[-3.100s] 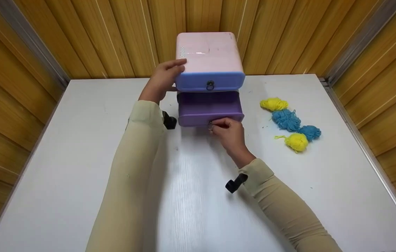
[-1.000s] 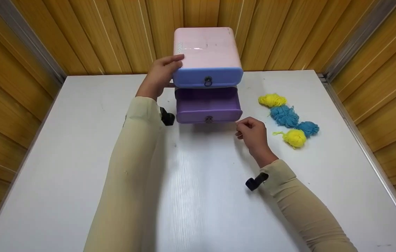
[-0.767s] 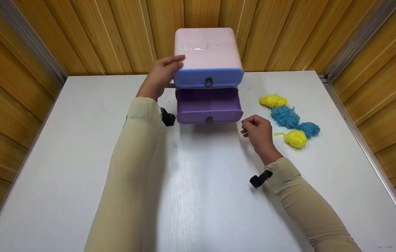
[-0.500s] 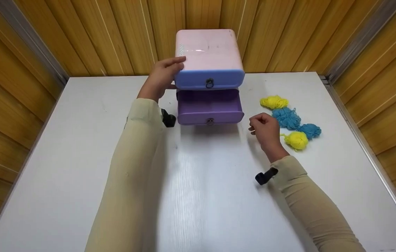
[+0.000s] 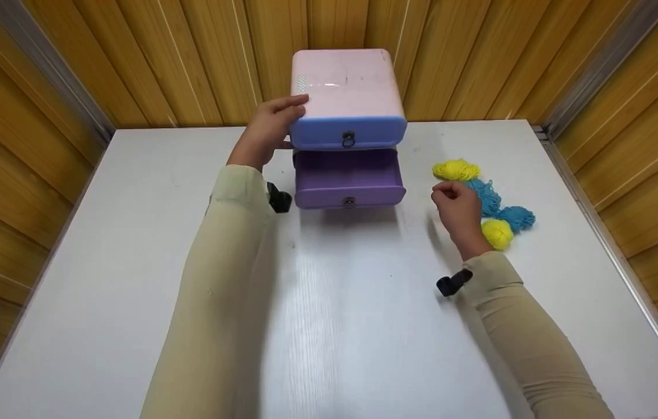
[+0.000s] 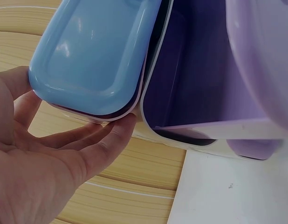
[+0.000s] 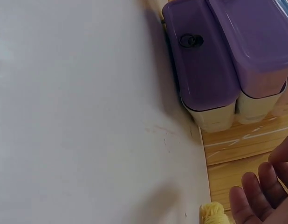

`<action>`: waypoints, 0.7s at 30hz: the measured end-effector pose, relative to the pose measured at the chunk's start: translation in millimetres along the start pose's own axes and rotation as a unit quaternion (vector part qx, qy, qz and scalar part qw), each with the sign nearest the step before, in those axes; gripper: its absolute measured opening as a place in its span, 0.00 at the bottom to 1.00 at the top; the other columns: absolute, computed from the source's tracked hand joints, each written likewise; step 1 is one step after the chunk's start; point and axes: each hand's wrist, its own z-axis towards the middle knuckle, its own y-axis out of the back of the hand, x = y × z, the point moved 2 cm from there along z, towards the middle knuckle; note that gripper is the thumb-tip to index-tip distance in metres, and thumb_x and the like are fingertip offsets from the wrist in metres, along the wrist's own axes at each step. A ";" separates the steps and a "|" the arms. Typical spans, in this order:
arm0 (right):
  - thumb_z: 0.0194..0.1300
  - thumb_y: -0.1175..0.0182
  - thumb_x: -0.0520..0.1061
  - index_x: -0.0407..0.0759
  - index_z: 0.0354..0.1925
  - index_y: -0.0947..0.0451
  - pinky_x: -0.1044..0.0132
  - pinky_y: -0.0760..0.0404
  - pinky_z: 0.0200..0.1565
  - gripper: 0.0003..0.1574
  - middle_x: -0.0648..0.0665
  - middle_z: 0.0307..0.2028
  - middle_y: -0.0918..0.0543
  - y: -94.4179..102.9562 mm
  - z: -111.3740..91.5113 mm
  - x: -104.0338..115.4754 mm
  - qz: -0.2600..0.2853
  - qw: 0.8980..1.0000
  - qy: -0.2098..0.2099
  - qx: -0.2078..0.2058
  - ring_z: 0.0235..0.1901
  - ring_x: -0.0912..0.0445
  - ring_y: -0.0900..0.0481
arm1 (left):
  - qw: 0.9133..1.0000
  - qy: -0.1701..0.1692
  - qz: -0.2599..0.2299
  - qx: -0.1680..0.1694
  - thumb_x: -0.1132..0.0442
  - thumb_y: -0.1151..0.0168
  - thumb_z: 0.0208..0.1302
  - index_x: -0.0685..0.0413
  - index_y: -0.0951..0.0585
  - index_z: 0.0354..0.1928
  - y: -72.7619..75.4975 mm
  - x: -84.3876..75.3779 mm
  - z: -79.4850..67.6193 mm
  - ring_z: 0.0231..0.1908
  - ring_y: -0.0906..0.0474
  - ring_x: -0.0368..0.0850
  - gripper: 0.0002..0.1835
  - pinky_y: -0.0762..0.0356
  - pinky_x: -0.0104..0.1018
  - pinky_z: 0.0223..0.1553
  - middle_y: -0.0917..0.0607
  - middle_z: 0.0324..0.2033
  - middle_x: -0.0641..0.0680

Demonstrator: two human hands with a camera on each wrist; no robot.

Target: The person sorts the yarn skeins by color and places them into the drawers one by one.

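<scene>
A small drawer cabinet with a pink top point(image 5: 346, 81) stands at the back of the table. Its blue upper drawer point(image 5: 320, 135) is closed, while a purple drawer point(image 5: 323, 198) below is pulled out with nothing visible inside. A lower purple drawer point(image 7: 200, 70) with a ring pull shows in the right wrist view. My left hand point(image 5: 265, 131) holds the cabinet's upper left side, thumb and fingers spread over its height. Loosely curled and without anything in it, my right hand point(image 5: 459, 212) hovers beside a blue yarn ball point(image 5: 486, 198), partly covering it.
At the right lie a yellow yarn bundle point(image 5: 456, 169), a second blue yarn ball point(image 5: 518, 218) and a yellow yarn ball point(image 5: 498, 234). Wood-look panels point(image 5: 189, 58) close in the white table point(image 5: 148, 203) behind and on both sides.
My right hand has let go of the purple drawer's ring pull and moved right, beside the yarn. The left hand keeps its hold on the cabinet; the drawer stays out.
</scene>
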 end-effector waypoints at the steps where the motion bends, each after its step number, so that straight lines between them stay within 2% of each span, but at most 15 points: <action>1: 0.67 0.44 0.51 0.42 0.49 0.21 0.71 0.24 0.38 0.18 0.49 0.40 0.22 1.8 1.6 -0.2 -0.002 1.000 -0.003 -0.001 0.38 0.56 0.26 | 1.000 0.000 0.000 0.000 0.54 0.48 0.73 0.34 0.25 0.64 -0.3 -1.4 -1.4 0.64 0.29 0.51 0.20 0.28 0.54 0.61 0.33 0.70 0.48; 8: 0.67 0.44 0.51 0.44 0.51 0.23 0.68 0.24 0.42 0.18 0.47 0.44 0.22 13.2 13.4 -1.6 -0.012 1.000 -0.013 -0.002 0.42 0.55 0.27 | 1.000 0.001 -0.004 0.001 0.53 0.48 0.73 0.33 0.25 0.64 0.4 -3.7 0.6 0.63 0.29 0.51 0.19 0.28 0.53 0.61 0.33 0.69 0.48; 16: 0.67 0.44 0.52 0.43 0.57 0.26 0.63 0.25 0.47 0.24 0.44 0.50 0.25 21.7 18.9 -8.0 -0.046 0.998 -0.044 0.013 0.47 0.52 0.29 | 1.000 -0.008 0.000 0.003 0.51 0.47 0.72 0.31 0.25 0.63 3.1 14.3 18.4 0.62 0.27 0.50 0.19 0.25 0.53 0.58 0.33 0.69 0.47; 21: 0.64 0.43 0.52 0.42 0.57 0.26 0.60 0.27 0.49 0.26 0.41 0.53 0.24 26.6 22.4 -6.5 -0.082 0.996 -0.022 0.012 0.51 0.49 0.29 | 1.000 -0.018 -0.003 0.000 0.51 0.47 0.72 0.31 0.24 0.63 2.8 15.6 20.4 0.62 0.27 0.51 0.19 0.25 0.53 0.59 0.32 0.69 0.47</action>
